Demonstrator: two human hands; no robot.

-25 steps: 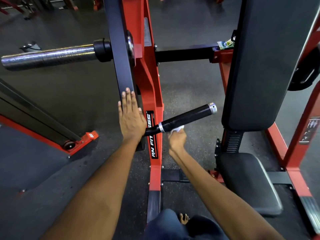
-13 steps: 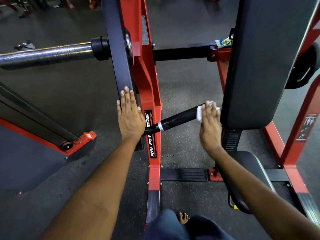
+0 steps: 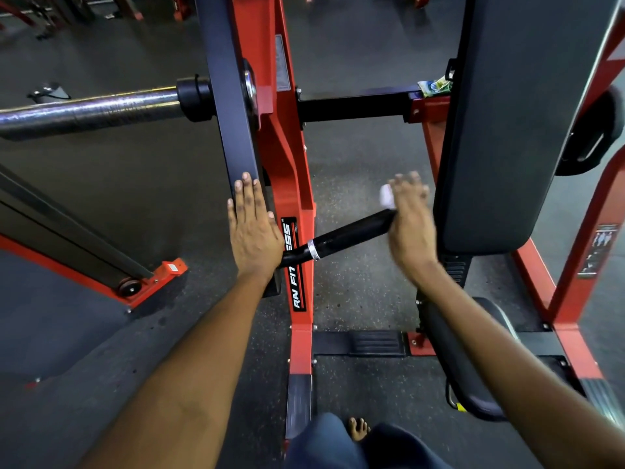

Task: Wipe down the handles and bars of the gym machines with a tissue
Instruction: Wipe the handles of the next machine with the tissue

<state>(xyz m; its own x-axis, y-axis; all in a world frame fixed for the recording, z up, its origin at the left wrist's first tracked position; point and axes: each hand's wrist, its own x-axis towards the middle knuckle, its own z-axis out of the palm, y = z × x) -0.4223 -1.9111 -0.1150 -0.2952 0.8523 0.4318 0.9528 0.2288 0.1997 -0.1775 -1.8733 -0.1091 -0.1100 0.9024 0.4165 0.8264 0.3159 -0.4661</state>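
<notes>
Head view, the only one. My right hand (image 3: 411, 225) sits mid-frame right, over the far end of the black handle (image 3: 348, 235); the white tissue (image 3: 386, 196) shows just left of the fingers, above the handle tip. Fingers look spread and fairly straight, tissue under or against them. The hand is motion-blurred, so I cannot tell if anything is pinched. The handle runs from the red upright (image 3: 291, 184) at centre, up-right to the hand; its end cap is hidden behind the hand.

My left hand (image 3: 252, 231) lies flat, fingers straight and together, pressed on the dark grey lever arm (image 3: 226, 106) just left of the upright, covering the handle's base.

The steel weight sleeve (image 3: 88, 111) is cut off at the left edge. The black back pad (image 3: 527, 113) fills the upper right, cropped at the top. The seat (image 3: 473, 384) at lower right is partly behind my forearm. A small green packet (image 3: 434, 86) beside the pad is too small to read.
</notes>
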